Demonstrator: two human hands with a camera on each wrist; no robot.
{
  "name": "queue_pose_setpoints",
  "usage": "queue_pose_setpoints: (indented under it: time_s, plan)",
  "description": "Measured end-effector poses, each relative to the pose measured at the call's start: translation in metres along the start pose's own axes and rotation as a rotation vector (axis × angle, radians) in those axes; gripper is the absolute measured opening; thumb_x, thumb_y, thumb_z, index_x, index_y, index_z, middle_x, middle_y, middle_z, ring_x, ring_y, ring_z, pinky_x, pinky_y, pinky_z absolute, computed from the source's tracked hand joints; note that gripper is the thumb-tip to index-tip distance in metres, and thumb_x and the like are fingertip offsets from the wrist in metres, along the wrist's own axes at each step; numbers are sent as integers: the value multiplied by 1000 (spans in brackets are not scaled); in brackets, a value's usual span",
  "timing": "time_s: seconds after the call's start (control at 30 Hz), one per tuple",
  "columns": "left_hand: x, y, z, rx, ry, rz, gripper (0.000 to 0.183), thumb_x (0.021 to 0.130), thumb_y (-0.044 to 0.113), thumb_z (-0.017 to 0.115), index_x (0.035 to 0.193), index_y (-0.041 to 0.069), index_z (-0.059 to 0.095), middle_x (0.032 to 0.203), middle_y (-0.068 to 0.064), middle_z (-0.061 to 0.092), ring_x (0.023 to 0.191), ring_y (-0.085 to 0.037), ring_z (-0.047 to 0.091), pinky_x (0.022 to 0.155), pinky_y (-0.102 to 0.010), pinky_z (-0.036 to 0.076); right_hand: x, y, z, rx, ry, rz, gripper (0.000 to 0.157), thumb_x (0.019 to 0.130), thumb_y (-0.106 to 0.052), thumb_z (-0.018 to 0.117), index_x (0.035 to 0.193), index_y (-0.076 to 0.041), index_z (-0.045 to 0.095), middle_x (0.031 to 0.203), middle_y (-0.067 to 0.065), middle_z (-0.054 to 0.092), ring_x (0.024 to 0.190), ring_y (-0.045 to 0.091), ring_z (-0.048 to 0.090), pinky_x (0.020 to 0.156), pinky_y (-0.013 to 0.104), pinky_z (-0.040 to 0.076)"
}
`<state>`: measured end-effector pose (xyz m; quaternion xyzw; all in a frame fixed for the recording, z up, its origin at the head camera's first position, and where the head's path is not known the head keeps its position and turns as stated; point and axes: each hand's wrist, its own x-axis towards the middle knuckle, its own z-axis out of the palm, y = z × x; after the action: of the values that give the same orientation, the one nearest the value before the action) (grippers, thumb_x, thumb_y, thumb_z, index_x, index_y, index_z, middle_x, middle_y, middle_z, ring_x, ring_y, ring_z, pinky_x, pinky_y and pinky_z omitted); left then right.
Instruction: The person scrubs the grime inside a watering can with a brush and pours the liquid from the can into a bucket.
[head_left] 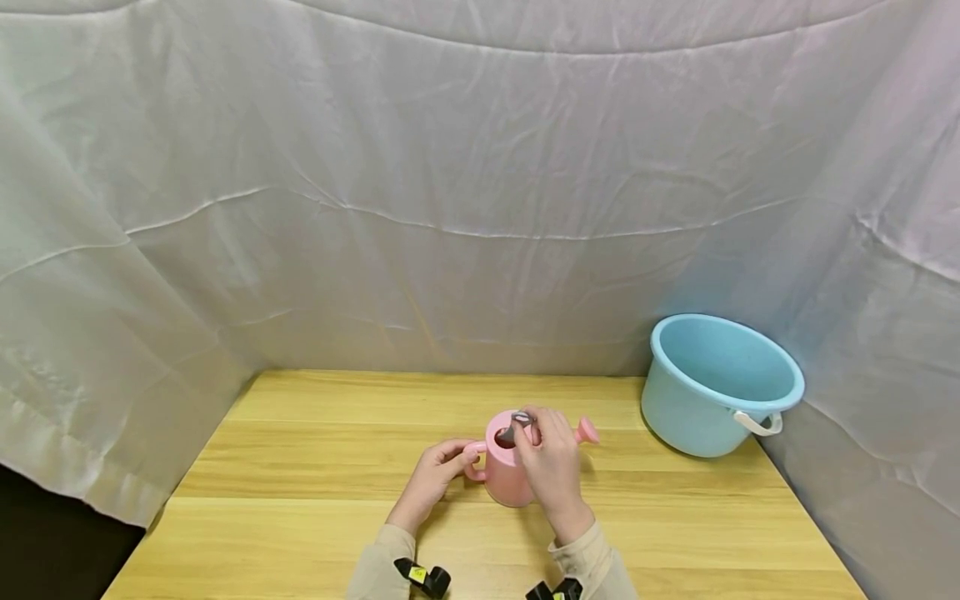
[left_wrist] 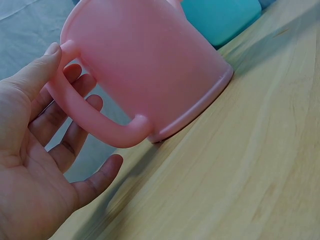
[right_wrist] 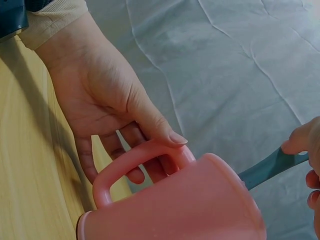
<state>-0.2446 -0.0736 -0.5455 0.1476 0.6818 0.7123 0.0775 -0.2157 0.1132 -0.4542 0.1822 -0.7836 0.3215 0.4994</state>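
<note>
A pink watering can (head_left: 510,485) stands upright on the wooden table, its spout and rose (head_left: 587,431) pointing right. My left hand (head_left: 437,473) holds the can's handle (left_wrist: 90,116) on the left side. The thumb presses the handle's upper part, with the fingers behind and through its loop. Above the can's opening, my right hand (head_left: 553,463) grips a grey-handled tool (right_wrist: 274,170) between thumb and fingers. The tool slants down into the can; its lower end is hidden inside, so I cannot tell its kind.
A light blue bucket (head_left: 686,417) with a white handle (head_left: 759,423) stands at the table's back right corner. Grey curtains (head_left: 450,283) hang behind and along both sides of the wooden table (head_left: 300,467). Each sleeve has a black device strapped near the wrist.
</note>
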Motion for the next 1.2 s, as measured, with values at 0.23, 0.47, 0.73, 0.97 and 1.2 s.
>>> queue_pose_setpoints:
  time_s: [0.23, 0.47, 0.73, 0.97, 1.2]
  plan:
    - [0, 0, 0, 10, 1, 9, 30, 95, 29, 62, 116, 7, 69, 84, -32, 64, 88, -37, 72, 91, -27, 54, 0, 1, 0, -13, -7, 9, 24, 68, 5, 80, 88, 1, 66, 78, 11, 67, 72, 24, 59, 63, 31, 47]
    - [0, 0, 0, 10, 2, -1, 31, 95, 31, 63, 116, 9, 69, 84, -31, 64, 89, -36, 72, 92, -27, 53, -1, 4, 0, -25, -21, 27, 21, 70, 3, 79, 86, -1, 66, 72, 8, 61, 67, 18, 49, 61, 25, 38]
    - [0, 0, 0, 7, 7, -19, 31, 94, 32, 63, 116, 10, 69, 85, -31, 65, 89, -35, 72, 93, -26, 53, -5, 6, 3, -97, -79, 33, 23, 68, 3, 81, 83, -3, 65, 69, 5, 54, 67, 18, 46, 59, 29, 38]
    - [0, -1, 0, -3, -9, -10, 31, 95, 30, 63, 117, 10, 69, 86, -31, 64, 89, -37, 72, 92, -27, 54, -7, 6, 4, -153, -147, 78, 25, 66, 0, 82, 82, -7, 64, 66, 1, 51, 64, 14, 43, 56, 25, 35]
    - [-1, -1, -1, 10, -11, 7, 32, 95, 31, 62, 117, 9, 68, 83, -27, 66, 89, -36, 72, 92, -27, 54, -7, 7, 4, -178, -186, 99, 27, 66, -2, 83, 79, -8, 60, 67, 0, 52, 65, 14, 44, 57, 26, 36]
